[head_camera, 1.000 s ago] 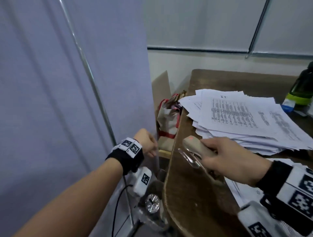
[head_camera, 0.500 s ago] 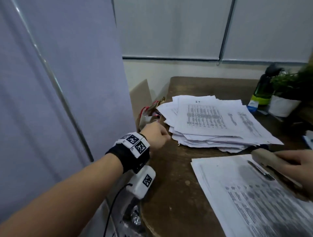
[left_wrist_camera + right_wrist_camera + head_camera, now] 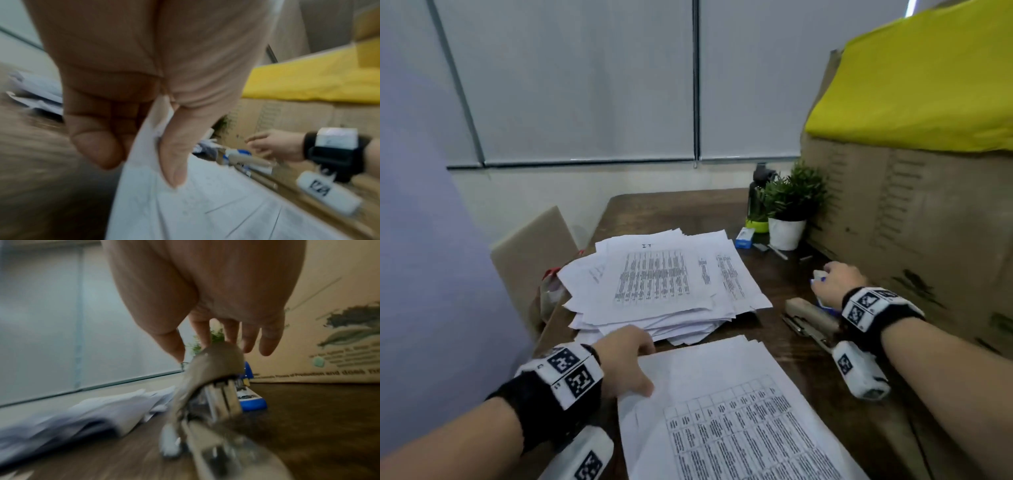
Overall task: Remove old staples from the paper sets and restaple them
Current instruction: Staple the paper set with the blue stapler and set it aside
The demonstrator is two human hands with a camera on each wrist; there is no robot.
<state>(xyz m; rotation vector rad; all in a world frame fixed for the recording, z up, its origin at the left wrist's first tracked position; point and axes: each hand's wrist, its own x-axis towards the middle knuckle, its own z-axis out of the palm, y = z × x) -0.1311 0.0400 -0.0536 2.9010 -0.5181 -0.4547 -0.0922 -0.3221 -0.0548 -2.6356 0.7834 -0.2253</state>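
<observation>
Pinched in the left hand's (image 3: pixel 131 113) grip is the paper set's (image 3: pixel 722 404) corner on the brown worktop (image 3: pixel 664 212); beyond the beige stapler (image 3: pixel 810 317), the right hand (image 3: pixel 834 284) is held slack-fingered beside a cardboard box (image 3: pixel 914 240).

The left hand (image 3: pixel 144 91) pinches the corner of a paper set (image 3: pixel 205 211) between thumb and curled fingers. The right hand (image 3: pixel 275 146) hangs near a beige stapler (image 3: pixel 244 160) beside the cardboard box (image 3: pixel 298 116).

I note a brown desk (image 3: pixel 674 209) carrying a loose paper pile (image 3: pixel 664 287), a near paper set (image 3: pixel 722 394), a beige stapler (image 3: pixel 810 317), a potted plant (image 3: pixel 789 219) and a cardboard box (image 3: pixel 914 219).
</observation>
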